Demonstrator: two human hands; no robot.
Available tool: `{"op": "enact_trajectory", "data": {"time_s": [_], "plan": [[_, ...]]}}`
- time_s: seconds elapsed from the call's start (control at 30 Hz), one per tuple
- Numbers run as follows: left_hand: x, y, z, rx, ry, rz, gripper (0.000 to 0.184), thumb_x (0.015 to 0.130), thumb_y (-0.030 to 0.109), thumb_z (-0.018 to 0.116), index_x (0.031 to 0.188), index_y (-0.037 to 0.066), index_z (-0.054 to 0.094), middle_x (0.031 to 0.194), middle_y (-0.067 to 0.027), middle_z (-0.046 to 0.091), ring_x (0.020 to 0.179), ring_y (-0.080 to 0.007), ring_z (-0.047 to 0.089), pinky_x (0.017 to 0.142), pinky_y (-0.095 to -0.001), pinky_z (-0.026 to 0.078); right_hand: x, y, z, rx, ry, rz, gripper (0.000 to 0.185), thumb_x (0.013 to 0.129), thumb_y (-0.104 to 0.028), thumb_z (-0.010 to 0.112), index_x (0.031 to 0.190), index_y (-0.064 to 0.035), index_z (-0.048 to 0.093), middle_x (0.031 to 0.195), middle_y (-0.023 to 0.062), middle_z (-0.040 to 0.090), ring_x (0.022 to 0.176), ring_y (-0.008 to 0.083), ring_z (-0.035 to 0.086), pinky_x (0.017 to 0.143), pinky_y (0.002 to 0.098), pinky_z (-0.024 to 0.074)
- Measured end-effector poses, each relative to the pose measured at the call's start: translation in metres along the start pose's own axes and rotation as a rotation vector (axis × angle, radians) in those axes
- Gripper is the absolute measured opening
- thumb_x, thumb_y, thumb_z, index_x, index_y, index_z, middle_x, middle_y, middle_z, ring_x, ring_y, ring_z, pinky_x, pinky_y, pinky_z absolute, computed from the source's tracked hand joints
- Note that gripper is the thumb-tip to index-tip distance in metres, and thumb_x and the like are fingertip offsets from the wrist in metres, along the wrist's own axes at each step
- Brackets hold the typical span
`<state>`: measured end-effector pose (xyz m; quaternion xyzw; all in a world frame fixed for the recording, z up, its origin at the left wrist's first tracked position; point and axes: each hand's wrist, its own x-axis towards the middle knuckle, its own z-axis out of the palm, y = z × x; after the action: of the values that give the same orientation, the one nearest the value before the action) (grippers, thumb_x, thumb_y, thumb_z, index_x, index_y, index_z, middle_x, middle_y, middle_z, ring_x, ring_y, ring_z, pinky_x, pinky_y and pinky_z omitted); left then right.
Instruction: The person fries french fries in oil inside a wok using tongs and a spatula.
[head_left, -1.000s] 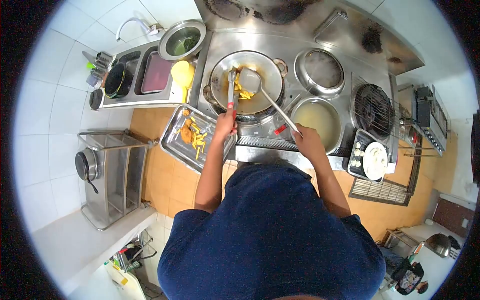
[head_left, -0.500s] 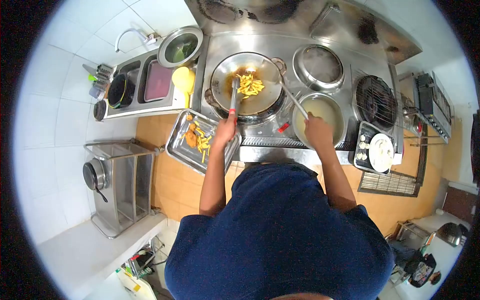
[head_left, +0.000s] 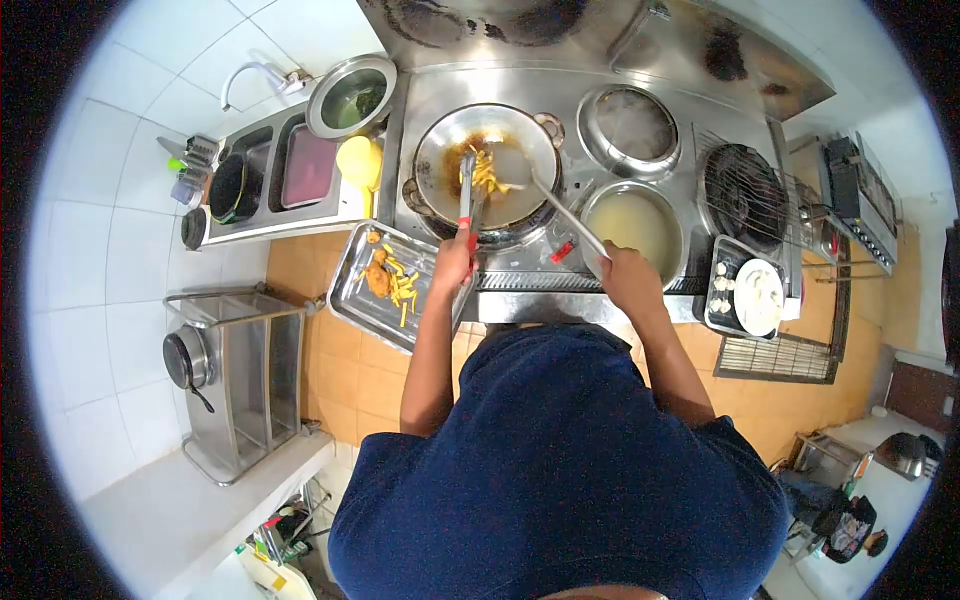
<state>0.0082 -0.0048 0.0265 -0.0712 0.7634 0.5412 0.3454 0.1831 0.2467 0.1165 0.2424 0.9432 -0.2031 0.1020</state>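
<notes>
A wok (head_left: pixel 440 195) with brown-stained oil sits on the stove, and yellow fries (head_left: pixel 483 172) are bunched near its middle. My left hand (head_left: pixel 454 262) is closed around red-handled tongs (head_left: pixel 466 195), whose metal tips are at the fries. In my right hand (head_left: pixel 630 278) is the handle of a long-handled skimmer (head_left: pixel 572 218). Its head lies over the wok beside the fries, too faint to make out fully. Below my left forearm's side, a metal tray (head_left: pixel 345 300) holds more fries and fried pieces (head_left: pixel 378 280).
A pot of cloudy liquid (head_left: pixel 640 225) stands right of the wok, with a steaming covered pot (head_left: pixel 628 130) behind it. Farther right are a wire grill rack (head_left: pixel 742 195) and a white plate (head_left: pixel 757 297). A yellow scoop (head_left: pixel 358 160) lies by the sink (head_left: pixel 310 170).
The fries in the wok have shifted left and bunched up by the tongs. My right hand and the skimmer have tilted and moved slightly left and down.
</notes>
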Motion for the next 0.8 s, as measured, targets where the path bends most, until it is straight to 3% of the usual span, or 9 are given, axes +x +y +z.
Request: {"op": "enact_trajectory", "data": {"time_s": [0.23,0.33,0.47,0.6,0.8], "plan": [[0.013,-0.011,-0.023,0.184,0.195,0.110,0.067,0.095,0.064,0.042,0.073,0.004,0.062,0.055,-0.0062,0.055,0.042,-0.0163,0.050,0.040,-0.0320,0.036,0.017,0.006,-0.002,-0.045,0.080,0.083,0.034,0.095,-0.025,0.053,0.121,-0.0061,0.062,0.093,0.0259,0.067,0.085,0.0432,0.067,0.074,0.0523,0.0535],[0.020,0.000,-0.027,0.166,0.242,0.138,0.076,0.097,0.062,0.037,0.063,-0.002,0.060,0.054,-0.0151,0.057,0.052,-0.0278,0.061,0.056,-0.0410,0.044,0.022,0.004,-0.002,-0.050,0.070,0.083,0.029,0.095,-0.025,0.053,0.113,-0.0040,0.061,0.095,0.0261,0.067,0.085,0.0417,0.068,0.076,0.0523,0.0547],[0.040,0.006,-0.024,0.259,0.206,0.086,0.075,0.096,0.062,0.040,0.065,-0.003,0.060,0.055,-0.0160,0.058,0.055,-0.0279,0.062,0.060,-0.0417,0.046,0.033,0.006,0.016,0.048,0.015,0.021,0.027,0.094,-0.026,0.054,0.110,-0.0052,0.063,0.097,0.0253,0.067,0.089,0.0436,0.066,0.079,0.0540,0.0531],[0.043,0.003,-0.015,0.149,0.102,0.022,0.071,0.095,0.063,0.042,0.076,-0.002,0.063,0.055,-0.0100,0.057,0.044,-0.0203,0.053,0.042,-0.0357,0.039,0.032,0.002,0.015,0.138,0.028,-0.050,0.026,0.094,-0.026,0.055,0.105,-0.0056,0.065,0.097,0.0244,0.067,0.090,0.0439,0.065,0.081,0.0540,0.0522],[0.030,0.003,-0.014,-0.015,-0.016,0.009,0.073,0.094,0.067,0.042,0.090,0.000,0.068,0.056,-0.0040,0.052,0.036,-0.0140,0.040,0.035,-0.0299,0.029,0.033,-0.005,0.008,0.105,0.052,-0.038,0.027,0.094,-0.026,0.053,0.105,-0.0033,0.065,0.095,0.0252,0.067,0.087,0.0442,0.066,0.079,0.0525,0.0534]]}}
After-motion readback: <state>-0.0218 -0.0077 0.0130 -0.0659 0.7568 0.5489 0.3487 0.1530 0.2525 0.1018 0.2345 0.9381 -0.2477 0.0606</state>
